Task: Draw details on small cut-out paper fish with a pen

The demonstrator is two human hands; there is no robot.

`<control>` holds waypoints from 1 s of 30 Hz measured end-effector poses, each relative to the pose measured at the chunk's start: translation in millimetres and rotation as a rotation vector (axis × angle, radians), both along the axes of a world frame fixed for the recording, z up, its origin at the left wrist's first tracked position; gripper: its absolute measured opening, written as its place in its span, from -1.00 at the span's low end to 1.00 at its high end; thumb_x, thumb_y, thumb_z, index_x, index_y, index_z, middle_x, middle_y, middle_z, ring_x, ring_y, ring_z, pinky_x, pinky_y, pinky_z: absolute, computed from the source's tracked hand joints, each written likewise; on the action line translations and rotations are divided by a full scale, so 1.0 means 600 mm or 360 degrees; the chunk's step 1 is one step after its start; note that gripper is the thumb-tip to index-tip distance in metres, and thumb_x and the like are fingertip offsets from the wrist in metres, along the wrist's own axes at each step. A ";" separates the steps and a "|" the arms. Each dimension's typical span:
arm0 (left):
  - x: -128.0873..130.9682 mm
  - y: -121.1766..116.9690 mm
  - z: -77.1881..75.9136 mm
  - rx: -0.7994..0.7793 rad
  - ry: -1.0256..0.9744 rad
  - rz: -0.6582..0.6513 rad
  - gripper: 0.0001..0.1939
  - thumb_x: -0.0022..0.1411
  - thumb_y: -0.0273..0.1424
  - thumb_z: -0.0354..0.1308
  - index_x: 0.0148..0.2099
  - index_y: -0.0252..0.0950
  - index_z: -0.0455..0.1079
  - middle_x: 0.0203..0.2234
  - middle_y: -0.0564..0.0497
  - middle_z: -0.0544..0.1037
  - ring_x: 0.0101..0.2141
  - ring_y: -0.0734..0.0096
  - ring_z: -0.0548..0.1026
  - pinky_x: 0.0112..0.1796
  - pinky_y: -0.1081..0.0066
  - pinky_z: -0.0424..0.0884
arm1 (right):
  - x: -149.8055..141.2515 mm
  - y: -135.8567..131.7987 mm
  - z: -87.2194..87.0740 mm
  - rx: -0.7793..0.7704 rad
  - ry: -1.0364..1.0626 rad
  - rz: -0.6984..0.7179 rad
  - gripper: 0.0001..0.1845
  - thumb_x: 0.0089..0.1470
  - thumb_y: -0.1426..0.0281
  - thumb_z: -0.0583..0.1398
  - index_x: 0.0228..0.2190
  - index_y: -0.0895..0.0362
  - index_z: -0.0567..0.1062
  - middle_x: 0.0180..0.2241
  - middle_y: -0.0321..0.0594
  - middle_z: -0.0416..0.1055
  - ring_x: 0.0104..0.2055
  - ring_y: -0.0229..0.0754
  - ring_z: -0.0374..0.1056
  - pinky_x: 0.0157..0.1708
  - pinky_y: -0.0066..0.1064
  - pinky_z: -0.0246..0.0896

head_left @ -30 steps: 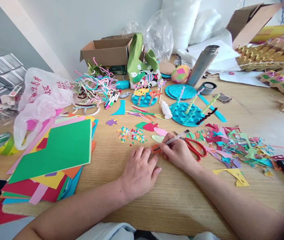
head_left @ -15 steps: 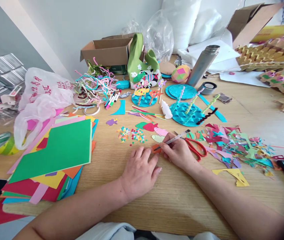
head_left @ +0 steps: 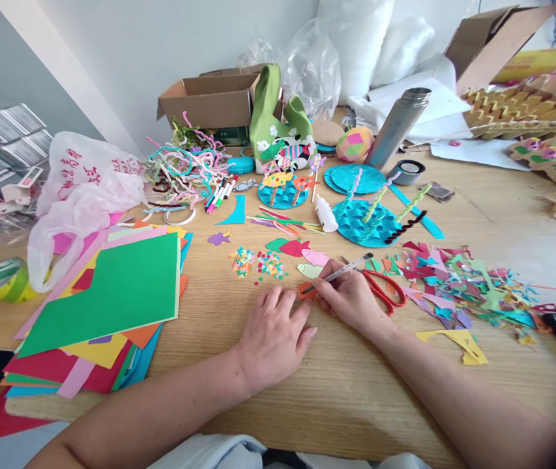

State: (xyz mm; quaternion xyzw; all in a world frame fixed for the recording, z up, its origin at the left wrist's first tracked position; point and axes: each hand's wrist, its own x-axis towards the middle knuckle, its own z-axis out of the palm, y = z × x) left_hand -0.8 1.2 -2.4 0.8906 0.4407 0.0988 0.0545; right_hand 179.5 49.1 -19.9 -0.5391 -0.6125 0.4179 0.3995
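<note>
My right hand [head_left: 351, 296] grips a pen [head_left: 343, 269], its tip down on a small orange paper piece [head_left: 306, 290]. My left hand [head_left: 278, 335] lies flat on the table, fingers stretched toward that piece and the fingertips at its left edge. Just beyond are paper fish cut-outs: a green one [head_left: 276, 245], a red one [head_left: 293, 247], a pink one [head_left: 315, 257] and a pale green one [head_left: 309, 270]. Red-handled scissors [head_left: 388, 293] lie beside my right hand, their blades partly hidden behind it. Two piles of paper dots [head_left: 270, 264] lie ahead of my left hand.
Stacked coloured paper [head_left: 131, 280] lies on the left, paper scraps [head_left: 473, 286] on the right. Farther back are blue discs with pipe cleaners [head_left: 368, 223], a glue bottle [head_left: 325, 215], a steel flask [head_left: 397, 129], a green bag [head_left: 266, 104] and a pipe-cleaner heap [head_left: 184, 166].
</note>
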 end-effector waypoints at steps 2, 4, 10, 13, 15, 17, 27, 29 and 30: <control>0.000 0.000 0.000 0.0003 0.0001 0.0000 -0.59 0.36 -0.21 0.09 0.17 -0.26 0.36 0.05 -0.14 0.39 0.02 0.05 0.29 -0.02 0.05 0.35 | 0.000 0.000 0.000 0.0011 -0.0023 0.0002 -0.81 0.03 0.44 0.17 -0.56 0.06 0.28 -0.69 -0.39 0.27 -0.68 -0.30 0.17 -0.66 -0.45 0.02; 0.000 0.000 -0.001 0.0002 -0.0002 0.0000 -0.60 0.36 -0.21 0.09 0.16 -0.27 0.36 0.05 -0.14 0.39 0.01 0.05 0.29 -0.01 0.04 0.34 | 0.001 0.000 0.000 0.0025 -0.0058 0.0012 -0.81 0.02 0.44 0.17 -0.56 0.06 0.28 -0.69 -0.39 0.27 -0.68 -0.30 0.16 -0.66 -0.45 0.02; 0.000 0.000 -0.001 -0.0018 -0.0007 -0.0003 -0.60 0.36 -0.21 0.08 0.17 -0.27 0.35 0.06 -0.15 0.38 0.02 0.04 0.29 -0.01 0.04 0.34 | 0.002 0.001 -0.003 0.0041 -0.0057 0.0027 -0.82 0.03 0.43 0.17 -0.55 0.06 0.28 -0.67 -0.38 0.28 -0.66 -0.28 0.19 -0.65 -0.44 0.04; -0.001 -0.001 -0.001 -0.0023 -0.0008 -0.0007 -0.60 0.37 -0.22 0.07 0.16 -0.28 0.35 0.07 -0.15 0.38 0.03 0.03 0.28 0.00 0.03 0.34 | 0.002 0.000 -0.002 0.0040 -0.0056 0.0011 -0.82 0.03 0.44 0.17 -0.55 0.06 0.28 -0.67 -0.38 0.28 -0.65 -0.28 0.19 -0.64 -0.43 0.04; -0.001 -0.001 -0.001 -0.0020 -0.0009 -0.0006 -0.60 0.37 -0.22 0.07 0.16 -0.28 0.35 0.06 -0.15 0.38 0.03 0.03 0.28 0.00 0.04 0.34 | 0.001 0.000 0.000 0.0037 -0.0065 0.0016 -0.81 0.03 0.43 0.16 -0.56 0.06 0.27 -0.67 -0.38 0.28 -0.66 -0.27 0.19 -0.64 -0.43 0.04; -0.001 -0.001 -0.001 -0.0016 -0.0012 -0.0008 -0.60 0.37 -0.22 0.07 0.16 -0.28 0.35 0.06 -0.14 0.38 0.02 0.04 0.28 0.00 0.04 0.34 | 0.000 0.000 0.002 0.0037 -0.0067 0.0023 -0.80 0.03 0.43 0.17 -0.56 0.05 0.27 -0.68 -0.38 0.27 -0.66 -0.27 0.18 -0.65 -0.43 0.03; -0.001 0.000 0.000 -0.0014 -0.0005 -0.0003 -0.59 0.37 -0.22 0.07 0.17 -0.27 0.35 0.07 -0.14 0.38 0.03 0.04 0.28 0.00 0.03 0.34 | 0.001 0.000 0.000 0.0018 -0.0061 0.0018 -0.81 0.03 0.42 0.17 -0.56 0.05 0.27 -0.68 -0.37 0.27 -0.65 -0.27 0.19 -0.66 -0.43 0.04; -0.001 0.000 0.000 -0.0003 -0.0006 -0.0003 -0.60 0.36 -0.22 0.08 0.15 -0.28 0.36 0.06 -0.15 0.38 0.03 0.05 0.27 0.00 0.04 0.34 | 0.001 -0.001 0.003 0.0012 -0.0068 0.0024 -0.81 0.03 0.42 0.17 -0.56 0.05 0.27 -0.69 -0.37 0.27 -0.65 -0.27 0.19 -0.67 -0.43 0.04; 0.000 0.000 0.000 -0.0002 -0.0007 -0.0004 -0.61 0.37 -0.22 0.07 0.15 -0.28 0.36 0.06 -0.15 0.38 0.03 0.05 0.27 0.00 0.04 0.34 | 0.000 -0.002 0.005 0.0009 -0.0068 0.0029 -0.80 0.03 0.41 0.17 -0.56 0.05 0.27 -0.69 -0.37 0.27 -0.65 -0.27 0.19 -0.67 -0.43 0.04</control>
